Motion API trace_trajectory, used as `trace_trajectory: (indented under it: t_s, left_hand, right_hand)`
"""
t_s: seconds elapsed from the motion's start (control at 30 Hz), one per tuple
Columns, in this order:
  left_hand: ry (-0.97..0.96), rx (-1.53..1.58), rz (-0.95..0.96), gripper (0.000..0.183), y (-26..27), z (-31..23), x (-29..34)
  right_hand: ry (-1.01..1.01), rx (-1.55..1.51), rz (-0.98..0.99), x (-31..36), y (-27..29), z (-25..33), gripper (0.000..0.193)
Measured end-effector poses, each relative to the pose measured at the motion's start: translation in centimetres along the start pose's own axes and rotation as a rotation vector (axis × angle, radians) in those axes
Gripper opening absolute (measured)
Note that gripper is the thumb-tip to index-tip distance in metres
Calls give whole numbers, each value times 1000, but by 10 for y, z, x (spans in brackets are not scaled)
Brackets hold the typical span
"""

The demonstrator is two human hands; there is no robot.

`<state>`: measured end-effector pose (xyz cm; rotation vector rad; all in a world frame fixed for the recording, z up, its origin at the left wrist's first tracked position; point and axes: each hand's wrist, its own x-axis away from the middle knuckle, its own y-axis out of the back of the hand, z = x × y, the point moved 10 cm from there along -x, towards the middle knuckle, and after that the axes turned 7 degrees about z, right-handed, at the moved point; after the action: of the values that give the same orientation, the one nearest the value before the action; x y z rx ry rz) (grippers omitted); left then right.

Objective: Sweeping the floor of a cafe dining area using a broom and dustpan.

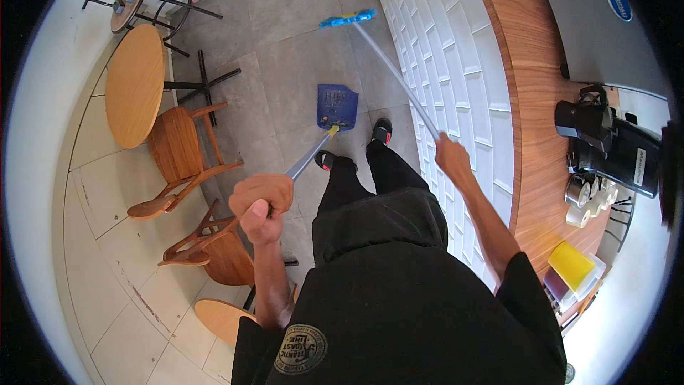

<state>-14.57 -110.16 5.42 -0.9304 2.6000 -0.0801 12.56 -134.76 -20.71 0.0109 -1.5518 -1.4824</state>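
Note:
My left hand (pixel 263 203) is closed round the top of a grey handle, thumb up. That handle runs down to a blue dustpan (pixel 338 103), which rests on the floor just ahead of my feet with some small debris in it. In my right hand (pixel 453 155) is the pale handle of a broom (pixel 395 68), gripped near its upper part. The broom's blue head (pixel 348 18) lies on the floor farther ahead, beyond the dustpan and near the white tiled counter front. Broom and dustpan are apart.
Along the left wall stand a round wooden table (pixel 134 85), wooden chairs (pixel 178 146) and a black-legged chair (pixel 132 3). To the right, a wood-topped counter (pixel 527 135) carries a dark coffee pot (pixel 586 117), tape rolls (pixel 595 203) and a yellow container (pixel 571 265). Grey tiled floor (pixel 285 50) lies between.

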Motion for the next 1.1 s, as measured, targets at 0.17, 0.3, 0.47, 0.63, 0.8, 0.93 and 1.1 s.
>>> trace_trajectory:
  t_s: [0.17,0.3,0.47,0.63,0.8,0.93,1.1]
  left_hand:
    - [66,13,36,49,-17,10,-1]
    - [61,-2,13,49,-22,16,1]
    - [90,-44,-6,54,-25,26,5]
    - [95,-57,-18,55,-32,28,-1]
    - [94,-30,-37,53,-22,34,-3]
    - [143,-49,12,50,-20,39,-8]
    - [172,-34,87,48,-31,45,-7]
  right_hand:
    - [20,121,-1,-95,19,34,25]
    - [69,101,-42,-154,27,57,31]
    - [145,196,-10,-198,34,87,34]
    - [110,282,-41,-219,14,77,53]
    - [140,160,-3,-159,-28,72,50]
    - [131,95,136,-78,-70,79,36]
    - [166,50,324,23,-91,96,45]
